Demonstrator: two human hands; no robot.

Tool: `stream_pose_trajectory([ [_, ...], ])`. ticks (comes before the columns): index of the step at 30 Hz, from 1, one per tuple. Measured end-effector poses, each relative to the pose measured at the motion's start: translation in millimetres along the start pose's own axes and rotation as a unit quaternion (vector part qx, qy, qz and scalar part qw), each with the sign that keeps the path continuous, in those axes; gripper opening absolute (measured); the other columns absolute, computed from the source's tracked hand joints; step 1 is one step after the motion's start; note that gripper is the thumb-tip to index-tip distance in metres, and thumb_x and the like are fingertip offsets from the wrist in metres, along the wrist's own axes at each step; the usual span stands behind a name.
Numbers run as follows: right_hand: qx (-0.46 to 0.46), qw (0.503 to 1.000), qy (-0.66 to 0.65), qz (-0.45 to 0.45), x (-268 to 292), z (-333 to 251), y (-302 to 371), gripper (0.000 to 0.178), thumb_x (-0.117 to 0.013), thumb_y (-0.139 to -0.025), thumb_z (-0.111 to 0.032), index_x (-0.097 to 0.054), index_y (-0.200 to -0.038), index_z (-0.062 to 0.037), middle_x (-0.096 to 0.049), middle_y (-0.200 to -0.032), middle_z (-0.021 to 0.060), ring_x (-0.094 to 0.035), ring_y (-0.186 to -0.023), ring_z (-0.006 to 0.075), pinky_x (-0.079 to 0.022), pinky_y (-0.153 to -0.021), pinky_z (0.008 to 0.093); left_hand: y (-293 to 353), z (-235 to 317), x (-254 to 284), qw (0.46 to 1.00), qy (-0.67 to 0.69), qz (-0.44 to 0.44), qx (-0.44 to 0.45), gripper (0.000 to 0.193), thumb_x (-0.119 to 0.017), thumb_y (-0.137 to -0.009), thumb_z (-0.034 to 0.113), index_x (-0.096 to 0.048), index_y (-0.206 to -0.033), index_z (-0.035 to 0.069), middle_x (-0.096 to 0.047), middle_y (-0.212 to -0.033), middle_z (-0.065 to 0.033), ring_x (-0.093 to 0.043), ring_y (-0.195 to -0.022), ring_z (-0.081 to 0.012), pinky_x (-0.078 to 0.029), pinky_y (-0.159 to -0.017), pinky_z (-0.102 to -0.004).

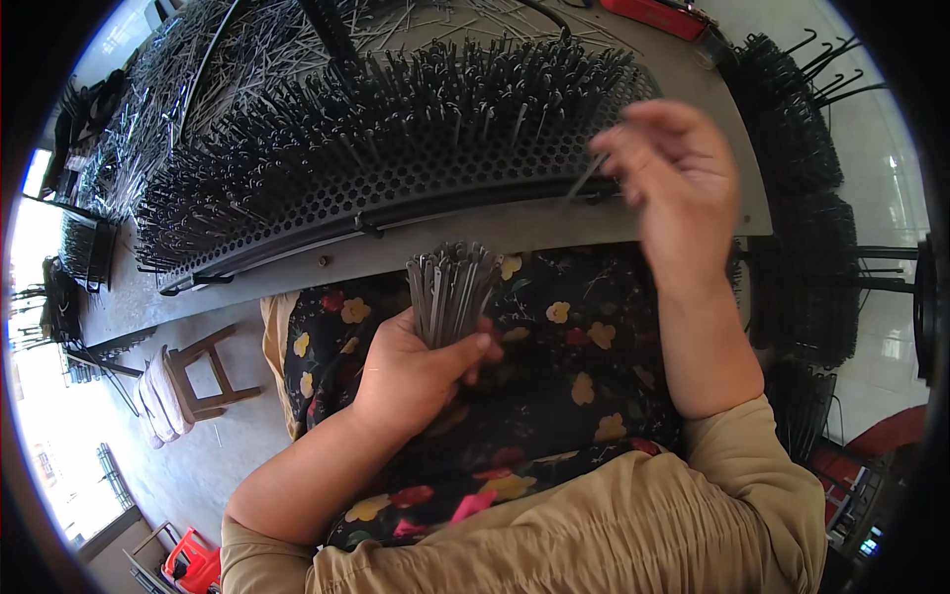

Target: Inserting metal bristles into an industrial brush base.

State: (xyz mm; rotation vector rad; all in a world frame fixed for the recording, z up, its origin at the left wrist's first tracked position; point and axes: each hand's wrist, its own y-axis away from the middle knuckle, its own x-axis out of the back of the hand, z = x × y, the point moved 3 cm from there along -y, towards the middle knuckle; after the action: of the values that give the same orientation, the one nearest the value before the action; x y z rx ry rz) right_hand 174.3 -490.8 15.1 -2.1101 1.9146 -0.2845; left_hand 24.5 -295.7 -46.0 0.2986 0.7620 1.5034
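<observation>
My left hand [411,371] is wrapped round a bundle of thin metal hooked rods [450,292], held upright above my lap with their bent tips at the top. Raised at the right, my right hand [683,173] pinches one slender metal rod [581,182], which slants down and is smeared by motion. Beyond both hands lies a long perforated metal rack [396,193]. Dark hooked rods [396,109] stand densely in its holes; those at its right end, near my right hand, are sparser.
A heap of loose metal rods [148,109] covers the table's far left. The grey table [495,226] has its front edge near my lap. Dark racks of rods [811,267] stand at the right. On the floor at left are a wooden stool [213,376] and a red chair [198,564].
</observation>
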Motion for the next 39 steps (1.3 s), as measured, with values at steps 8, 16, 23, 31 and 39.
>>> stream_pose_trajectory([
  [8, 0.330, 0.914, 0.229, 0.062, 13.6, -7.7, -20.8, 0.011, -0.073, -0.078, 0.004, -0.067, -0.085, -0.0029, -0.071, -0.080, 0.0043, -0.064, -0.066, 0.0082, -0.047, -0.057, 0.0195, -1.8, 2.7, -1.7, 1.000, -0.023, 0.004, 0.013, 0.017, -0.065, -0.087, 0.004, -0.061, -0.103, 0.001, -0.069, -0.084, -0.0077, -0.056, -0.061, -0.0076, -0.044, -0.053, -0.0218],
  [16, 0.352, 0.843, 0.406, -0.030, -5.7, -1.6, -17.5, 0.011, -0.074, -0.073, -0.004, -0.067, -0.081, -0.0055, -0.067, -0.079, 0.0069, -0.064, -0.072, 0.0220, -0.050, -0.064, 0.0302, -4.0, -3.9, 4.1, 1.000, 0.008, 0.009, 0.000, 0.017, -0.065, -0.087, 0.006, -0.062, -0.103, 0.001, -0.069, -0.082, -0.0074, -0.054, -0.057, -0.0061, -0.040, -0.044, -0.0200],
  [23, -0.189, 0.953, -0.016, -0.237, -43.4, 7.9, 48.9, 0.024, -0.072, -0.081, -0.002, -0.063, -0.104, -0.0019, -0.066, -0.084, 0.0048, -0.061, -0.073, 0.0076, -0.051, -0.064, 0.0229, -2.0, -0.1, 2.5, 0.996, 0.080, -0.047, -0.015, 0.016, -0.065, -0.087, 0.005, -0.063, -0.102, 0.002, -0.069, -0.082, -0.0072, -0.055, -0.056, -0.0062, -0.038, -0.042, -0.0185],
  [31, -0.288, 0.925, -0.078, -0.234, -43.8, 25.1, 60.3, 0.023, -0.070, -0.083, 0.000, -0.057, -0.101, -0.0022, -0.064, -0.084, 0.0032, -0.061, -0.074, 0.0067, -0.049, -0.062, 0.0211, 0.4, 4.5, 2.3, 0.996, 0.079, -0.029, -0.029, 0.016, -0.063, -0.090, 0.006, -0.062, -0.106, 0.003, -0.068, -0.086, -0.0064, -0.061, -0.064, -0.0095, -0.044, -0.046, -0.0199],
  [39, -0.236, 0.943, -0.073, -0.222, -48.6, 33.0, 69.4, 0.026, -0.069, -0.084, 0.000, -0.053, -0.105, -0.0045, -0.064, -0.082, 0.0022, -0.058, -0.071, 0.0052, -0.047, -0.058, 0.0204, -1.4, 4.3, 1.3, 0.993, 0.119, -0.025, 0.003, 0.015, -0.061, -0.091, 0.008, -0.062, -0.105, 0.004, -0.068, -0.086, -0.0073, -0.063, -0.068, -0.0131, -0.049, -0.050, -0.0252],
])
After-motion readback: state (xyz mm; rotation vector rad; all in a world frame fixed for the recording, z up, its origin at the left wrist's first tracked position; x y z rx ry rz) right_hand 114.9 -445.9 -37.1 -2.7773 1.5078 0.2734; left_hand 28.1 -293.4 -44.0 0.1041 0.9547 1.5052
